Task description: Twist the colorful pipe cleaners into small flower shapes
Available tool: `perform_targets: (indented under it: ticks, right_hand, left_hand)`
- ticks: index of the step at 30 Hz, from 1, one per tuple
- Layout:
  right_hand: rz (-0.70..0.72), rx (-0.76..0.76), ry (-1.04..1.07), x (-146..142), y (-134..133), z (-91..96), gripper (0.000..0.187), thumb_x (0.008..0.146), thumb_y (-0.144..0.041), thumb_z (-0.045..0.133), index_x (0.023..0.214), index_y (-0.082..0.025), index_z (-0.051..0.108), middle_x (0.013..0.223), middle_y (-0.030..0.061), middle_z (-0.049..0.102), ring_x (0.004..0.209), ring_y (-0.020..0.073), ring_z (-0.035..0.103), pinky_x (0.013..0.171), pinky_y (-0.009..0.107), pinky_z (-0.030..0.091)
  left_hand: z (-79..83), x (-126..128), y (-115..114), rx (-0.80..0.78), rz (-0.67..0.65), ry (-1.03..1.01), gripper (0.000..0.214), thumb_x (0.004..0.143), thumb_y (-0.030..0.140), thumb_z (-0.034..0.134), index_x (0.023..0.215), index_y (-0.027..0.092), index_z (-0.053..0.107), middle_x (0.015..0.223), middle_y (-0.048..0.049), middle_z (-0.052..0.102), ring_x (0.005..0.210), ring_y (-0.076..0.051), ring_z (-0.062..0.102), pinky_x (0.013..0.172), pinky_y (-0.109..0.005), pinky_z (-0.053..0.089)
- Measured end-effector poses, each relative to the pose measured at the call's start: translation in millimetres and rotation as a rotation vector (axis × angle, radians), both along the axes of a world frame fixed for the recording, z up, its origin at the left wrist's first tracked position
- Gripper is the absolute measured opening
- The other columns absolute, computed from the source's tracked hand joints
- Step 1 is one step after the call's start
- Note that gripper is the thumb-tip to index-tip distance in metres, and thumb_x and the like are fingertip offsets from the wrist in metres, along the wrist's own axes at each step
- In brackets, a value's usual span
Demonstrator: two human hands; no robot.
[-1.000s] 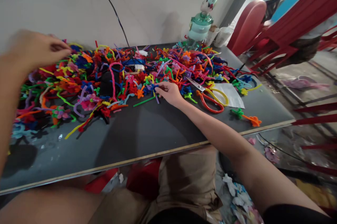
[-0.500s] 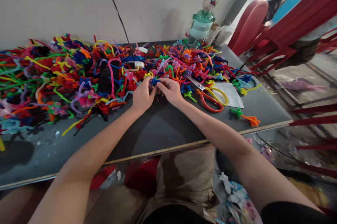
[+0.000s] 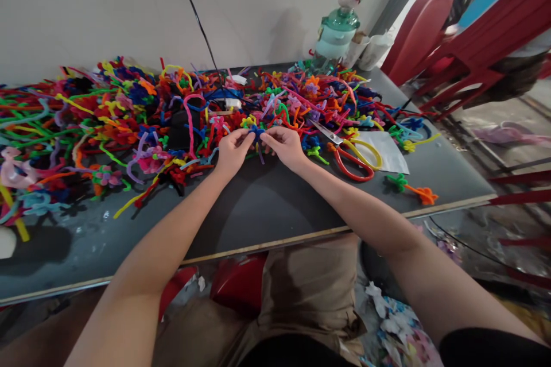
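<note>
Between my fingertips is a blue pipe-cleaner flower (image 3: 257, 131), with a purple stem hanging below it. My left hand (image 3: 235, 151) pinches its left side, and my right hand (image 3: 283, 146) pinches the right side. Both hands are just above the front of a long heap of coloured pipe cleaners (image 3: 116, 120). A yellow pipe-cleaner flower (image 3: 249, 120) lies right behind my fingertips. Scissors (image 3: 350, 154) with one red and one yellow handle loop rest to the right of my right hand, their blades pointing into the heap.
A white sheet (image 3: 390, 151) lies beside the scissors, with an orange flower on a green stem (image 3: 424, 194) near the front edge of the dark table (image 3: 275, 212). A green-lidded bottle (image 3: 338, 34) and paper cups (image 3: 374, 51) stand at the back. Red chairs (image 3: 419, 34) are on the right.
My fingers have spread slightly on the blue flower, so more of it and its purple stem shows. The whole view has shifted a little, with things appearing further right.
</note>
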State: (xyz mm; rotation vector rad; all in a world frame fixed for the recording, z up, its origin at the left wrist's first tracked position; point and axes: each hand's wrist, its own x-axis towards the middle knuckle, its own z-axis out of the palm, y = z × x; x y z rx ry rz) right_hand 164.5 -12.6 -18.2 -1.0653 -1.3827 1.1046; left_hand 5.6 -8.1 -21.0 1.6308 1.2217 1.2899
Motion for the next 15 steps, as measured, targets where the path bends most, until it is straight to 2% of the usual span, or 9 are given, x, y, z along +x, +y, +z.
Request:
perform_targets:
  ticks: [3, 9, 15]
  right_hand:
    - [0.000, 0.027, -0.001, 0.4, 1.2, -2.8, 0.055, 0.070, -0.071, 0.066, 0.085, -0.018, 0.066, 0.070, 0.0014, 0.066, 0.053, 0.0097, 0.058, 0.047, 0.023, 0.047]
    - [-0.011, 0.051, -0.029, 0.6, 1.5, -4.7, 0.050, 0.072, -0.066, 0.068, 0.084, -0.018, 0.065, 0.069, 0.0014, 0.066, 0.053, 0.0103, 0.058, 0.049, 0.025, 0.049]
    - [-0.020, 0.052, -0.047, -0.6, -1.6, -2.9, 0.044, 0.073, -0.060, 0.069, 0.087, -0.018, 0.066, 0.073, 0.0022, 0.068, 0.059, 0.0117, 0.061, 0.053, 0.025, 0.053]
  left_hand:
    - [-0.3, -0.3, -0.4, -0.002, 0.002, 0.005, 0.022, 0.084, 0.037, 0.064, 0.088, 0.017, 0.072, 0.072, -0.0036, 0.071, 0.066, -0.016, 0.067, 0.060, -0.027, 0.056]
    - [-1.5, -0.1, -1.8, 0.057, 0.011, 0.066, 0.027, 0.086, 0.038, 0.063, 0.100, 0.018, 0.074, 0.084, -0.0052, 0.075, 0.075, -0.017, 0.070, 0.066, -0.029, 0.058]
    - [-0.4, -0.4, -2.9, 0.133, 0.014, 0.153, 0.020, 0.086, 0.035, 0.064, 0.090, 0.019, 0.075, 0.086, -0.0056, 0.076, 0.079, -0.019, 0.071, 0.072, -0.032, 0.058]
